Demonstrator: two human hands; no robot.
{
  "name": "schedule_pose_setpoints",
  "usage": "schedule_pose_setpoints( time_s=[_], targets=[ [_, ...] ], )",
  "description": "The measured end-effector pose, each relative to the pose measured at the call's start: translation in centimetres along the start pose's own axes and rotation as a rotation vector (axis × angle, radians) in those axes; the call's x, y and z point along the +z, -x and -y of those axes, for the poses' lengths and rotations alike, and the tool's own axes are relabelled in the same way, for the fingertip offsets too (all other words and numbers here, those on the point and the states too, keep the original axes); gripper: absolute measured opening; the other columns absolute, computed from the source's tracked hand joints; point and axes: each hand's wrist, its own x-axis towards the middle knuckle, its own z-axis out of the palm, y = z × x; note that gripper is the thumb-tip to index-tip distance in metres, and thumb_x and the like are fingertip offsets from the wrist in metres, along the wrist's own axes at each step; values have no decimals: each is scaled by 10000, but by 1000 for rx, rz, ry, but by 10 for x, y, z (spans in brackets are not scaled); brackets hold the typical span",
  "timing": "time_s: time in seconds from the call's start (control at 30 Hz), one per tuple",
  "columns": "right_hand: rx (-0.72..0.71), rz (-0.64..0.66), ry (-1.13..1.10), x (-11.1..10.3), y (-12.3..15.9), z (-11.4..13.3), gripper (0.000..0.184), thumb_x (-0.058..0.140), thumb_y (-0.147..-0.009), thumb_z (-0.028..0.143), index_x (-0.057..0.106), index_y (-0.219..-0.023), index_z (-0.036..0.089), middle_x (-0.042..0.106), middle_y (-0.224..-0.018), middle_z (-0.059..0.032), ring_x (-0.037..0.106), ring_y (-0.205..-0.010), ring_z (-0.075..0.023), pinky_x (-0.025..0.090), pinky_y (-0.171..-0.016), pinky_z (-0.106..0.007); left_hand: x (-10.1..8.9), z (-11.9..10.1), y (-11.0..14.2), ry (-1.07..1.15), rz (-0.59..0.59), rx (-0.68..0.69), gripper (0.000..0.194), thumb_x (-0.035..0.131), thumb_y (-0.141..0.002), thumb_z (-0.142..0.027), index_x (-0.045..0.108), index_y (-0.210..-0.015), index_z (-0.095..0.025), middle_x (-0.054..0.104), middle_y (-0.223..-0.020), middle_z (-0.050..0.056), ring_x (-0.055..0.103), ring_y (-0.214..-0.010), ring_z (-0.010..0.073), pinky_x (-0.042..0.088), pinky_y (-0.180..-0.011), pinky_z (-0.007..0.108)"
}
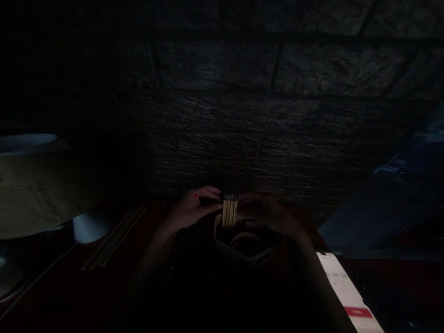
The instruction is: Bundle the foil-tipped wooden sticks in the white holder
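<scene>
A bundle of slim pale wooden sticks [229,213] with dark, shiny tops stands upright in the middle of the dim view. My left hand [192,208] pinches it from the left, thumb and fingertips at its side near the top. On the opposite side, my right hand [267,210] has its fingers closed against the bundle, though shadow hides most of them. Below and around the lower ends of the sticks is an open container [220,243] with a tan rim. A curved, ring-like edge shows inside it; its depth is lost in darkness.
Several long thin sticks [114,238] lie on the dark reddish table [65,286] at the left. Nearby stands a large tan lampshade-like object [31,189] with printing. A lit phone [343,289] lies at the right. A stone-block wall [222,111] rises behind.
</scene>
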Motion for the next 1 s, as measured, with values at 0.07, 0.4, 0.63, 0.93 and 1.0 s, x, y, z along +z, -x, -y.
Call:
schedule_pose_setpoints(
  time_s=[0.07, 0.4, 0.63, 0.93, 1.0],
  targets=[
    [19, 47, -49, 1, -1, 0, 321, 752, -749, 318, 675, -1039, 205, 714, -1035, -50, 677, -960, -200, 530, -876, -374, 7, -1, -2, 17, 24, -6, 312, 718, -767, -299, 652, -1052, -189, 719, -1078, 61, 659, -1037, 209, 476, -959, 366],
    [76, 235, -187, 2, -5, -2, 341, 759, -742, 255, 677, -1066, 185, 721, -1043, -50, 678, -924, -157, 523, -830, -279, 23, 2, -6, 226, 28, -25, 671, 774, -682, -180, 488, -1289, -201, 672, -1168, 80, 631, -1074, 203, 494, -938, 344],
    [63, 300, -62, -2, -4, -6, 316, 756, -735, 303, 715, -1021, 176, 739, -981, -49, 685, -844, -170, 527, -730, -267, 37, 10, -8, 329, 176, -72, 792, 776, -646, -118, 417, -1348, -196, 646, -1153, 104, 647, -1020, 217, 525, -852, 336],
    [-1, 339, 222, -1, -4, -9, 339, 726, -754, 321, 718, -1058, 170, 730, -1029, -43, 664, -963, -218, 508, -809, -283, 40, 22, -7, 382, 317, -109, 744, 792, -609, -69, 496, -1285, -162, 625, -1252, 120, 605, -1127, 240, 481, -951, 385],
    [-5, 317, 262, -1, -3, -8, 344, 718, -761, 341, 716, -1055, 163, 730, -1022, -48, 665, -936, -212, 504, -781, -274, 40, 24, -8, 371, 355, -111, 624, 787, -632, -86, 560, -1209, -149, 664, -1188, 106, 629, -1078, 229, 484, -938, 382]
  ],
)
